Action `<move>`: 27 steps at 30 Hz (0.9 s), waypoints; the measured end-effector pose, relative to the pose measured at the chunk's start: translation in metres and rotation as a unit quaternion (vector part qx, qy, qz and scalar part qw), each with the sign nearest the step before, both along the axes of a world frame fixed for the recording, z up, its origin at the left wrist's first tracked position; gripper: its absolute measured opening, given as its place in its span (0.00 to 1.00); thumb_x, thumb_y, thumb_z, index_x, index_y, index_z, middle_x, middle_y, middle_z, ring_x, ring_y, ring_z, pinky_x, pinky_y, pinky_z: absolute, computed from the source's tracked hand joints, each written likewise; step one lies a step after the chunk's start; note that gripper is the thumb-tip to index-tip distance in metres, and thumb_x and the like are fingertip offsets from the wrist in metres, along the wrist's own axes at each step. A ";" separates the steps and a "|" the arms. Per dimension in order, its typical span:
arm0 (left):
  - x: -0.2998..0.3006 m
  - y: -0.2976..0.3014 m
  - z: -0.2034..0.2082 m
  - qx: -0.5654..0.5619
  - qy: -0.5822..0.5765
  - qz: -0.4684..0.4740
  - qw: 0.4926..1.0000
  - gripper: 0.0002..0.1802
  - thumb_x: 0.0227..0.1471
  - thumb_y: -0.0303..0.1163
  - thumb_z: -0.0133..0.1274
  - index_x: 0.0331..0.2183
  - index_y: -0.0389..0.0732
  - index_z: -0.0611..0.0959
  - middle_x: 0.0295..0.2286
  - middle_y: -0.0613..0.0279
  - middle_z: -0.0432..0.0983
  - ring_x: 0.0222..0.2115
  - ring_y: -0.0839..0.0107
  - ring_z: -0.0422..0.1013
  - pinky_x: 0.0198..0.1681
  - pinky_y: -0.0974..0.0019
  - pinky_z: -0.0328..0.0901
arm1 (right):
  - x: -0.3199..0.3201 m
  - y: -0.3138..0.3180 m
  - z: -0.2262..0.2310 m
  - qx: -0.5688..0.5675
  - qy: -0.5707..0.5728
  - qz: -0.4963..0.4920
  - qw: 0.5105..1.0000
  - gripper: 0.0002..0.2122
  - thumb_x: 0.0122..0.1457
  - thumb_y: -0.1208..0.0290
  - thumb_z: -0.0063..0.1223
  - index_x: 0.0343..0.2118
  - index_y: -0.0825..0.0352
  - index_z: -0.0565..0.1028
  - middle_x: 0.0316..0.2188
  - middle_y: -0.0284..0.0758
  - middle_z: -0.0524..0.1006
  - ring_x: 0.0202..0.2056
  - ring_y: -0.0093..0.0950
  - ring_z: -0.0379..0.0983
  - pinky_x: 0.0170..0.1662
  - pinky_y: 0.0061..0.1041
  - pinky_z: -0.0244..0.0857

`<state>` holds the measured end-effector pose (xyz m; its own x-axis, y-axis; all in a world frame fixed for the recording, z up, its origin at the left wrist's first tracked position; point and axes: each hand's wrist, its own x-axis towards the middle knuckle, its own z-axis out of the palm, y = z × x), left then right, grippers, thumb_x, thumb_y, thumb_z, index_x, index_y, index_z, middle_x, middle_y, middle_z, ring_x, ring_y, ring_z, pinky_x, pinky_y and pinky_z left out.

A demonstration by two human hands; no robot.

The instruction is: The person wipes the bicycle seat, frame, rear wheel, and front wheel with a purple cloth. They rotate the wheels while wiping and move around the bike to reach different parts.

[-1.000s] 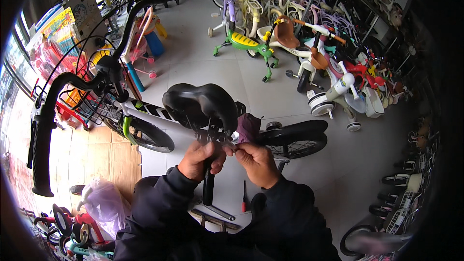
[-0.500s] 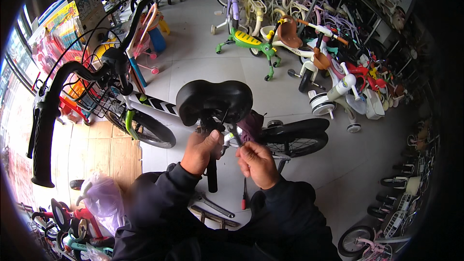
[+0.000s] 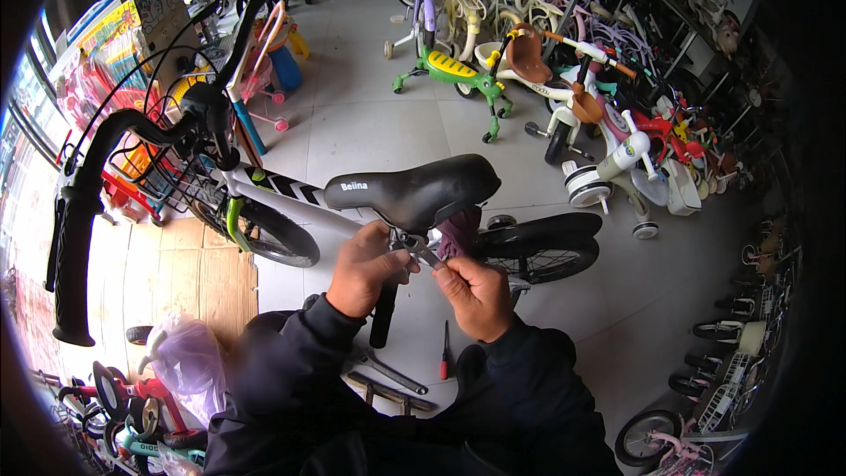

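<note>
A black bicycle saddle (image 3: 414, 192) is held up over the white bike frame (image 3: 300, 214), its black seat post (image 3: 382, 313) hanging below. My left hand (image 3: 366, 271) is closed around the top of the post, right under the saddle. In my right hand (image 3: 477, 295) a silver wrench (image 3: 426, 253) is pinched between thumb and fingers. The wrench's head lies at the clamp beneath the saddle, by my left fingertips. Just behind the saddle hangs a dark purple cloth (image 3: 459, 234).
Black handlebars (image 3: 84, 211) rise at left. On the floor below my hands lie a screwdriver (image 3: 444, 357) with a red handle and a larger wrench (image 3: 397, 376). A green ride-on toy (image 3: 463, 75), tricycles and small bikes crowd the far right. Cardboard (image 3: 198, 269) covers the floor at left.
The saddle has turned and tilted, so its side now shows, with its nose toward the left. The wrench now lies flatter at the clamp; both hands keep their hold.
</note>
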<state>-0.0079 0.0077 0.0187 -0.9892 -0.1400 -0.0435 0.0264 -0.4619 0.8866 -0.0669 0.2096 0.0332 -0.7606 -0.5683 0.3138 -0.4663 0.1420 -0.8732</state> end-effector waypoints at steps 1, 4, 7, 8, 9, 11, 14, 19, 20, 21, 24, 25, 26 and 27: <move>0.000 0.002 0.001 0.005 -0.009 -0.005 1.000 0.25 0.54 0.22 0.54 0.54 0.33 0.72 0.46 0.49 0.79 0.33 0.67 0.78 0.34 0.66 0.73 | -0.001 0.002 0.001 0.011 -0.014 -0.002 1.000 0.11 0.68 0.67 0.57 0.35 0.71 0.80 0.17 0.30 0.71 0.21 0.17 0.64 0.25 0.22 0.60; 0.002 0.005 0.005 0.054 0.011 -0.012 0.998 0.27 0.54 0.21 0.53 0.56 0.37 0.71 0.47 0.49 0.79 0.30 0.67 0.77 0.32 0.66 0.73 | -0.008 0.008 0.005 0.008 -0.010 -0.010 1.000 0.11 0.68 0.67 0.57 0.34 0.71 0.80 0.16 0.32 0.70 0.19 0.19 0.63 0.24 0.23 0.59; 0.003 0.002 0.009 0.060 -0.003 -0.032 0.998 0.26 0.57 0.22 0.57 0.55 0.39 0.67 0.37 0.57 0.75 0.31 0.66 0.77 0.32 0.67 0.69 | -0.013 0.011 0.009 0.025 -0.023 -0.002 0.999 0.12 0.68 0.66 0.56 0.32 0.71 0.80 0.14 0.35 0.69 0.17 0.21 0.62 0.22 0.26 0.58; 0.003 0.003 0.009 0.049 -0.013 -0.036 0.998 0.26 0.57 0.22 0.57 0.55 0.39 0.67 0.38 0.57 0.75 0.31 0.67 0.77 0.32 0.67 0.69 | -0.012 0.011 0.009 0.036 -0.024 0.002 0.999 0.12 0.68 0.66 0.56 0.32 0.71 0.80 0.14 0.35 0.69 0.17 0.22 0.63 0.23 0.26 0.58; 0.003 0.003 0.008 0.043 -0.017 -0.035 0.998 0.26 0.58 0.23 0.57 0.55 0.39 0.66 0.38 0.57 0.76 0.31 0.67 0.76 0.32 0.67 0.69 | -0.011 0.010 0.008 0.057 -0.026 -0.008 0.998 0.13 0.68 0.65 0.55 0.32 0.71 0.80 0.14 0.35 0.69 0.17 0.22 0.63 0.23 0.26 0.58; 0.001 0.007 0.003 0.023 -0.015 -0.017 0.999 0.26 0.58 0.23 0.58 0.54 0.40 0.65 0.38 0.58 0.76 0.31 0.68 0.76 0.32 0.67 0.69 | -0.002 0.004 0.004 0.098 -0.085 0.030 0.991 0.14 0.71 0.65 0.53 0.30 0.70 0.77 0.17 0.27 0.71 0.21 0.16 0.66 0.25 0.21 0.61; -0.003 0.012 -0.005 0.039 -0.012 0.033 0.999 0.28 0.58 0.22 0.58 0.55 0.45 0.64 0.38 0.58 0.76 0.32 0.70 0.74 0.33 0.67 0.69 | 0.007 -0.001 -0.006 0.029 -0.227 0.089 0.969 0.13 0.72 0.65 0.49 0.33 0.70 0.76 0.21 0.29 0.76 0.22 0.17 0.71 0.26 0.18 0.66; -0.009 -0.003 -0.006 0.054 0.052 0.131 0.989 0.24 0.59 0.24 0.56 0.56 0.43 0.71 0.51 0.43 0.78 0.26 0.73 0.72 0.32 0.69 0.68 | -0.016 0.009 -0.020 -0.060 -0.212 0.034 0.975 0.13 0.73 0.64 0.48 0.35 0.69 0.76 0.24 0.29 0.77 0.27 0.17 0.73 0.32 0.20 0.69; -0.009 -0.008 -0.005 0.059 0.064 0.133 0.987 0.24 0.59 0.24 0.56 0.56 0.43 0.71 0.51 0.42 0.78 0.26 0.73 0.72 0.32 0.69 0.68 | -0.027 0.012 -0.021 -0.060 -0.184 -0.031 0.981 0.11 0.72 0.65 0.51 0.36 0.68 0.76 0.24 0.28 0.76 0.26 0.17 0.72 0.32 0.20 0.68; -0.009 -0.013 -0.003 0.065 0.066 0.142 0.986 0.25 0.59 0.25 0.56 0.57 0.43 0.71 0.50 0.42 0.78 0.26 0.73 0.72 0.33 0.70 0.68 | -0.040 0.015 -0.022 -0.051 -0.153 -0.097 0.982 0.09 0.70 0.67 0.53 0.37 0.68 0.76 0.24 0.28 0.75 0.26 0.16 0.70 0.32 0.20 0.67; -0.008 -0.015 -0.003 0.066 0.063 0.135 0.987 0.24 0.59 0.22 0.55 0.56 0.42 0.70 0.50 0.43 0.79 0.26 0.73 0.71 0.32 0.69 0.68 | -0.073 0.012 -0.030 0.044 -0.019 -0.208 0.977 0.12 0.59 0.69 0.65 0.40 0.71 0.76 0.23 0.25 0.72 0.25 0.15 0.65 0.30 0.20 0.63; -0.008 -0.014 -0.004 0.074 0.074 0.126 0.986 0.23 0.59 0.21 0.54 0.55 0.41 0.70 0.49 0.44 0.80 0.26 0.73 0.71 0.32 0.69 0.67 | -0.080 0.004 -0.036 0.074 0.005 -0.209 0.975 0.17 0.56 0.64 0.69 0.42 0.71 0.77 0.23 0.30 0.74 0.24 0.21 0.69 0.30 0.24 0.66; -0.008 -0.012 -0.005 0.080 0.065 0.118 0.988 0.22 0.60 0.21 0.55 0.53 0.41 0.69 0.48 0.44 0.80 0.26 0.72 0.72 0.32 0.68 0.67 | -0.084 -0.002 -0.042 0.133 0.037 -0.203 0.969 0.20 0.55 0.60 0.69 0.44 0.69 0.78 0.28 0.37 0.78 0.29 0.31 0.74 0.35 0.31 0.69; -0.008 -0.010 -0.007 0.076 0.053 0.116 0.989 0.22 0.59 0.22 0.56 0.53 0.43 0.70 0.49 0.42 0.80 0.26 0.72 0.72 0.32 0.69 0.68 | -0.087 -0.007 -0.049 0.168 0.088 -0.188 0.964 0.22 0.54 0.56 0.70 0.45 0.68 0.79 0.32 0.45 0.82 0.33 0.41 0.80 0.39 0.38 0.72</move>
